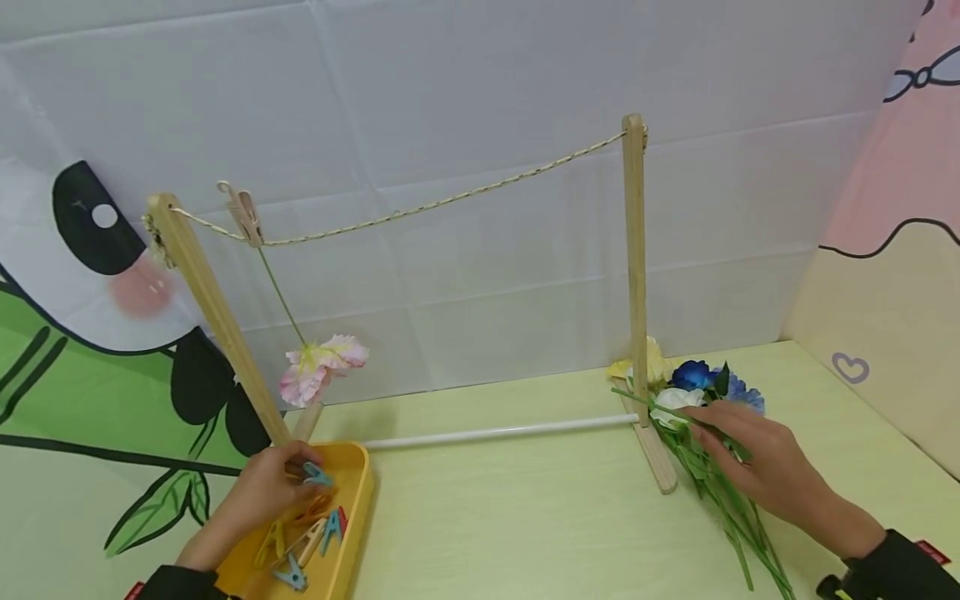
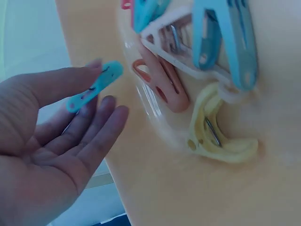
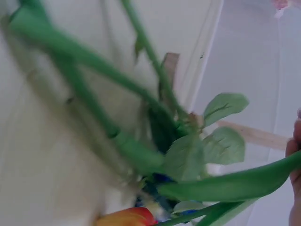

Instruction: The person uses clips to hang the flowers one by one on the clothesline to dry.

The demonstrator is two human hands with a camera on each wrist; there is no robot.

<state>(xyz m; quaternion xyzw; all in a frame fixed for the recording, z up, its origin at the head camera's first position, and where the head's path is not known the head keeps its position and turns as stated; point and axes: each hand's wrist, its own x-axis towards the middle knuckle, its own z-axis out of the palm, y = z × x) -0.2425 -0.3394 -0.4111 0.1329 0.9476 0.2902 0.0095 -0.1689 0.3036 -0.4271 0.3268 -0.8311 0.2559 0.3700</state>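
- We see a blue clothespin [image 2: 109,77] above the yellow tray [image 1: 362,500], pinched between the thumb and fingers of the left hand [image 1: 272,483]; in the left wrist view the other fingers lie lightly bent, their tips off the clothespin.
- That hand comes in from the lower left, over the tray's far end.
- Below it we find more clothespins in the tray, among them a yellow clothespin [image 2: 200,134] and an orange clothespin [image 2: 164,82].
- We see a green stem [image 1: 660,405] grasped between the thumb and fingers of the right hand [image 1: 772,458], which reaches from the lower right, its back turned up and its fingers pointing left.
- Around that hand lie a white flower [image 1: 678,400], a dark blue flower [image 1: 692,375] and a yellow flower [image 1: 654,364], beside the right post [image 1: 636,267].
- Farther off, we see a pink flower [image 1: 322,367] hanging head down from a rope [image 1: 450,198], its stem at a beige clothespin [image 1: 246,218] near the left post [image 1: 217,308].
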